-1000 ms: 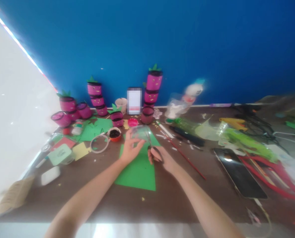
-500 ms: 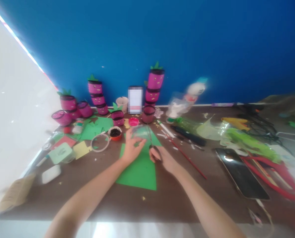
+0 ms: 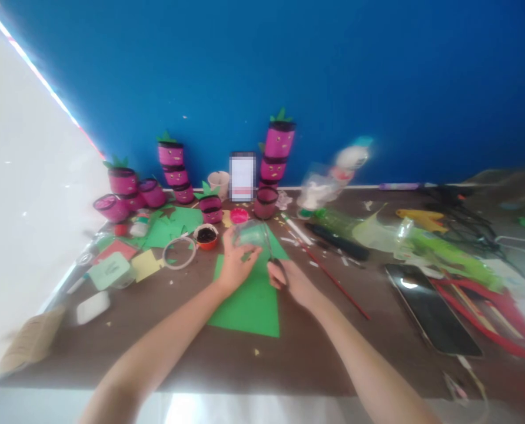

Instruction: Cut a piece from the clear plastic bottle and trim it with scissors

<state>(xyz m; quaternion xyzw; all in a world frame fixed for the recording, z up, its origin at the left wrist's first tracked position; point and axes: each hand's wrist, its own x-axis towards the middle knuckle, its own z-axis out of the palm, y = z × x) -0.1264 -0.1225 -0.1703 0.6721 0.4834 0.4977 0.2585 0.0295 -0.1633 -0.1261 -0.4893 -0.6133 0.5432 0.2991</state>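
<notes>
My left hand (image 3: 236,266) grips a clear, rounded plastic piece (image 3: 250,234), perhaps part of a cup or bottle. Its exact kind is blurred. In my right hand (image 3: 296,284) is a pair of scissors (image 3: 281,271) with dark handles. The blades point away from me, along the right side of the clear plastic. Under both hands lies a green sheet (image 3: 251,315), flat on the dark table (image 3: 306,365). A small orange pot of dark stuff (image 3: 206,237) stands just left of my left hand.
Pink pots with faces and green leaf tops, such as one stack (image 3: 276,147), stand along the blue wall. A phone (image 3: 432,309) lies at right near a red-edged pouch (image 3: 501,330). A red stick (image 3: 337,282), a tape ring (image 3: 164,256) and a white case (image 3: 93,307) lie around.
The scissors and the clear plastic remain in my hands in nearly the same place. The whole view has shifted very slightly.
</notes>
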